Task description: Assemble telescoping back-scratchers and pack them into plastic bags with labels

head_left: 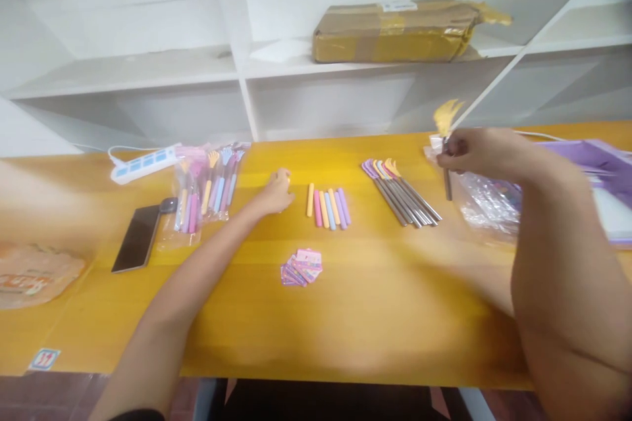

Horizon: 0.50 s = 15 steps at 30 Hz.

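Pinched in the fingers of my right hand (459,150) is a back scratcher (445,117) with a yellow claw-shaped head and a metal rod. It is held upright above the table. My left hand (277,192) is closed near the table, left of a row of coloured handle sleeves (328,208) in yellow, pink, blue and purple. What its curled fingers hold, if anything, is hidden. Between the hands lies a fanned bundle of metal-rod back scratchers (402,194) with purple, yellow, blue and pink heads. Small printed pink cards (302,268) lie fanned in front of the sleeves.
Bagged back scratchers (207,184) lie at the left, beside a power strip (147,164) and a phone (137,237). Clear plastic bags (488,204) and a purple box (575,151) are at the right. A taped carton (395,33) sits on the shelf behind.
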Each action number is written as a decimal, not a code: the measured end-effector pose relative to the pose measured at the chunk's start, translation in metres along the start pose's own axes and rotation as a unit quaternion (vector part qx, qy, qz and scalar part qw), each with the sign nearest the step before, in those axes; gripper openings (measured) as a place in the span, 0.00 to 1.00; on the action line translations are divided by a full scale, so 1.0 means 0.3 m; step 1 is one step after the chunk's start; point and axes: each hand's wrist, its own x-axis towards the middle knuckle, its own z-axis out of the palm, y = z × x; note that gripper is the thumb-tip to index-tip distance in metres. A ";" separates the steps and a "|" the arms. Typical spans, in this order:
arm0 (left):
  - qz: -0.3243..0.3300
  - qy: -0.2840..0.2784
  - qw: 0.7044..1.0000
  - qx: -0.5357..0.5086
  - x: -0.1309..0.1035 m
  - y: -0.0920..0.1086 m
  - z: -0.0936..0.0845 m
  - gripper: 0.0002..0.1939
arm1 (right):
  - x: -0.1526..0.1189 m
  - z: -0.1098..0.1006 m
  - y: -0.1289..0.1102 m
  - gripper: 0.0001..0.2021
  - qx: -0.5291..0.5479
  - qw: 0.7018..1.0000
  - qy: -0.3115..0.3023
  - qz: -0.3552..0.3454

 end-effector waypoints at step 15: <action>0.030 -0.064 0.997 0.027 -0.017 0.032 0.009 0.27 | 0.102 0.159 0.062 0.10 -0.096 0.976 -0.193 0.040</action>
